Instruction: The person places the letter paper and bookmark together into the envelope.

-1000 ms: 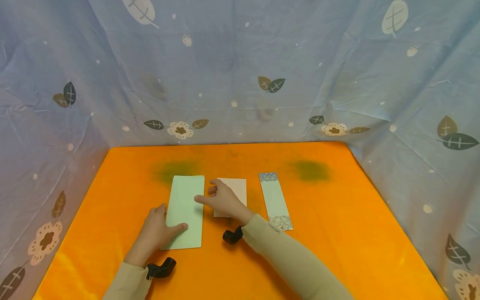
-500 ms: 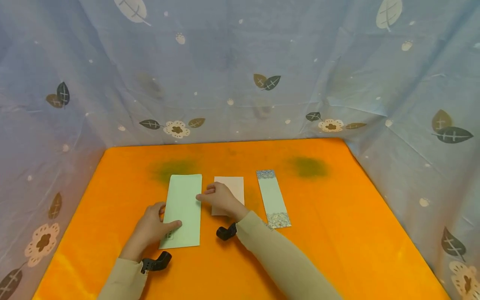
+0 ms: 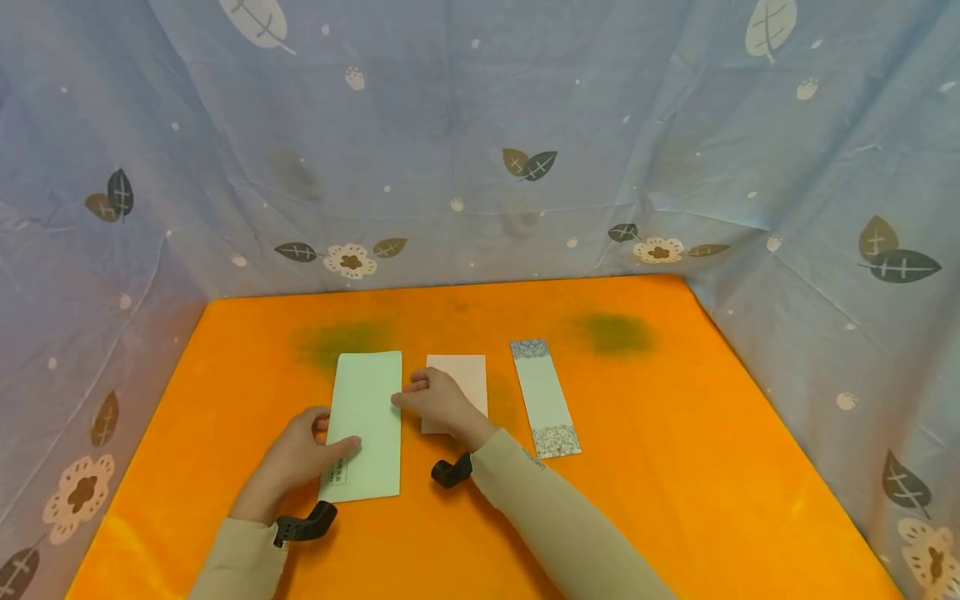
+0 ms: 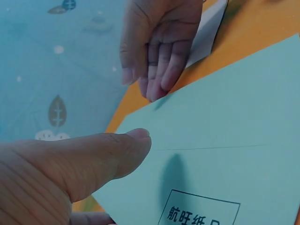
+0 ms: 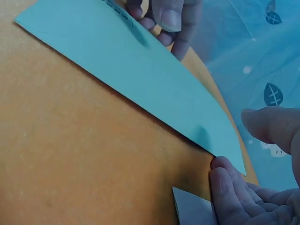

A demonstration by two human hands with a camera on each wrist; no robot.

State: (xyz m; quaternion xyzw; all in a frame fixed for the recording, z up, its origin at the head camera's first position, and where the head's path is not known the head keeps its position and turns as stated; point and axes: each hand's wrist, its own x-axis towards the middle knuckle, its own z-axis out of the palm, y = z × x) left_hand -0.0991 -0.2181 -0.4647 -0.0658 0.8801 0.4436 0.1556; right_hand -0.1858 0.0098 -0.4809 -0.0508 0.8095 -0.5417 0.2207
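an orange table (image 3: 675, 433) with two greenish smudges sits inside blue cloth walls (image 3: 480, 125) printed with leaves and flowers. the pale green envelope (image 3: 365, 425) lies flat left of centre, long and narrow, a small printed box at its near corner. my left hand (image 3: 296, 457) pinches its left edge, thumb on top. my right hand (image 3: 441, 402) has relaxed fingertips at its right edge, over a white card (image 3: 467, 375). a patterned bookmark (image 3: 545, 398) lies further right.
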